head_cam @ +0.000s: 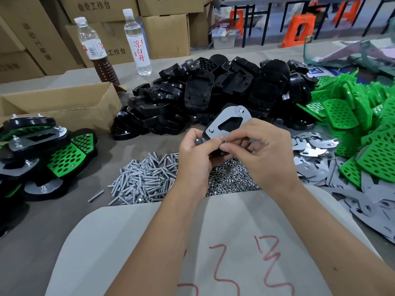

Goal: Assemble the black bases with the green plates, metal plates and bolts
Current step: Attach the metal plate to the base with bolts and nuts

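Glossy black plastic bases, matt grey metal plate.

"凉白开" on water bottle

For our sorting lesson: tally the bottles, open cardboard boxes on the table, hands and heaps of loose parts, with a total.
Bottles: 2 (brown-drink bottle, water bottle)
Open cardboard box: 1
Hands: 2 (left hand, right hand)
Heaps of loose parts: 5 (black bases, green plates, metal plates, bolts, nuts)
Total: 10
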Available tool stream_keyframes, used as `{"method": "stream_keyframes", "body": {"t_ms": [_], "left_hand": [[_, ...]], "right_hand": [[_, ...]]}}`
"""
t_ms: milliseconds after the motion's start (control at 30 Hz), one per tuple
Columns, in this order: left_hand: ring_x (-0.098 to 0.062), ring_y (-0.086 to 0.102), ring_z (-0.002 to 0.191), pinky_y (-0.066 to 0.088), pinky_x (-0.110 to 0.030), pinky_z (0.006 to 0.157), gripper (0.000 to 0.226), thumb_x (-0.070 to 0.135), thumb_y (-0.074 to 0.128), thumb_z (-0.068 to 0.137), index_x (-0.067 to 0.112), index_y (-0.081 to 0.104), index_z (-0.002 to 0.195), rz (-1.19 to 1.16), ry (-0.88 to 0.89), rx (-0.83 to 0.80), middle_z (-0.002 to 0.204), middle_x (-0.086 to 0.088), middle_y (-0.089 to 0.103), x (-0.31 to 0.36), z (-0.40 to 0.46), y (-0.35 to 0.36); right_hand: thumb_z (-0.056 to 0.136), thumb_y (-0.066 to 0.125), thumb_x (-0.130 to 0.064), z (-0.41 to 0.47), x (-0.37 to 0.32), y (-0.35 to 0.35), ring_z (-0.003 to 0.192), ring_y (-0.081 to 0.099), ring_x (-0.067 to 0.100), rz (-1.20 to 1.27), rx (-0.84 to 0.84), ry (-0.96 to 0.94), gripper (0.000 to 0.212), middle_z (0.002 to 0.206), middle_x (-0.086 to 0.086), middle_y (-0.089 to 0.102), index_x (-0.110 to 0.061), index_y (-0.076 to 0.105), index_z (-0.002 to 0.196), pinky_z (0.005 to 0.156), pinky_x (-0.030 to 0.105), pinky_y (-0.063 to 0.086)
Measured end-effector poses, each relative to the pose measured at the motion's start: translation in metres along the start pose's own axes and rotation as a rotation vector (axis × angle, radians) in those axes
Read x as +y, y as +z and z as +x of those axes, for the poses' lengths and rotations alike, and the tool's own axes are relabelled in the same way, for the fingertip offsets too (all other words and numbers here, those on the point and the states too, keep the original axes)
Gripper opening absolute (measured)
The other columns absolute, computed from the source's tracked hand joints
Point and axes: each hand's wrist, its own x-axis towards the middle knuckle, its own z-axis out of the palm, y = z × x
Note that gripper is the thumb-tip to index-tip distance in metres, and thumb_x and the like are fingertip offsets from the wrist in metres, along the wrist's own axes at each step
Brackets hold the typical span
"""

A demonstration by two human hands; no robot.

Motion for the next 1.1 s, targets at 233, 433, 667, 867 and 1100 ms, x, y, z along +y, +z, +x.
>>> {"method": "stream_keyframes", "body": {"t_ms": [233,433,667,867,1100], "left_hand": [[-0.030,0.075,0.086,0.063,-0.043,0.076,0.020,-0.002,0.064,0.097,0.008,0.050,0.086,0.055,0.008,0.008,0.092,-0.020,0.074,-0.001,0.000,0.000],[-0.029,0.070,0.078,0.064,-0.047,0.076,0.025,-0.007,0.062,0.093,0.010,0.048,0.082,0.026,-0.004,0.017,0.088,-0.023,0.070,0.002,-0.001,0.001],[-0.031,0.073,0.082,0.063,-0.043,0.074,0.021,-0.007,0.063,0.091,0.009,0.050,0.088,0.004,0.005,0.052,0.088,-0.022,0.072,0.002,-0.001,0.000],[-0.028,0.074,0.081,0.062,-0.039,0.072,0.022,-0.006,0.064,0.092,0.009,0.049,0.086,0.006,0.010,0.036,0.089,-0.020,0.073,0.001,-0.002,0.000],[-0.032,0.074,0.088,0.063,-0.042,0.075,0.022,-0.005,0.064,0.094,0.009,0.049,0.086,0.026,0.021,0.052,0.099,-0.030,0.072,0.002,-0.003,0.001]], "right_hand": [[0.078,0.089,-0.001,0.001,-0.001,-0.005,0.069,0.065,0.027,-0.059,0.004,0.023,0.019,0.079,0.006,0.065,-0.017,0.080,0.084,0.059,0.043,0.062],[0.079,0.089,-0.005,0.002,0.000,-0.008,0.071,0.065,0.028,-0.072,-0.041,0.058,0.014,0.081,0.002,0.066,-0.015,0.082,0.086,0.058,0.050,0.058],[0.086,0.083,-0.003,0.003,0.003,-0.010,0.077,0.068,0.030,-0.060,-0.080,0.024,0.013,0.085,0.001,0.067,-0.015,0.081,0.091,0.061,0.051,0.059],[0.081,0.088,-0.007,0.002,0.003,-0.007,0.071,0.065,0.025,-0.089,-0.015,0.038,0.012,0.077,-0.010,0.065,-0.014,0.077,0.082,0.057,0.048,0.058],[0.083,0.086,-0.005,0.002,0.001,-0.007,0.071,0.066,0.025,-0.062,-0.034,0.075,0.016,0.081,-0.001,0.063,-0.016,0.084,0.095,0.059,0.048,0.059]]}}
